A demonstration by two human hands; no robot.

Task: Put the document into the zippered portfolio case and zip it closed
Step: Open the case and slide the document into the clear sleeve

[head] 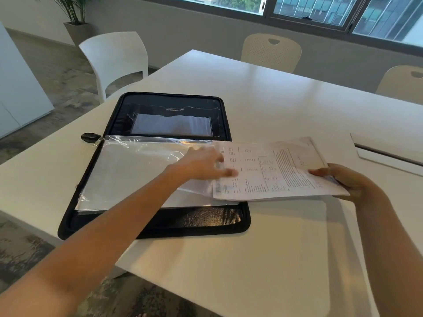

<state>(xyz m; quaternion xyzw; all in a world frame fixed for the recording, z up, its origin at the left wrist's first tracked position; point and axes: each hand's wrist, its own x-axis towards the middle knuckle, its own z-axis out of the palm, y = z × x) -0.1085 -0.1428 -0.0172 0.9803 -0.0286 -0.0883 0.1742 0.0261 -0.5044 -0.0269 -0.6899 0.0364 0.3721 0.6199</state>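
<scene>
A black zippered portfolio case (194, 219) lies open on the white table (263, 259), its lid flat toward the far side. Clear plastic sleeves (128, 177) fill the near half. A printed paper document (281, 172) sticks out over the case's right edge, its left end at the sleeves' opening. My left hand (203, 164) rests on the top sleeve's right edge with fingers spread, touching the paper's left end. My right hand (343, 179) grips the document's right end, thumb on top. The zipper pull (91, 137) lies at the case's left side.
A white chair (114, 58) stands at the table's far left corner, two cream chairs (271, 51) along the far side. A white cable slot cover (386, 152) sits in the table at the right. The table's near-left corner lies under the case.
</scene>
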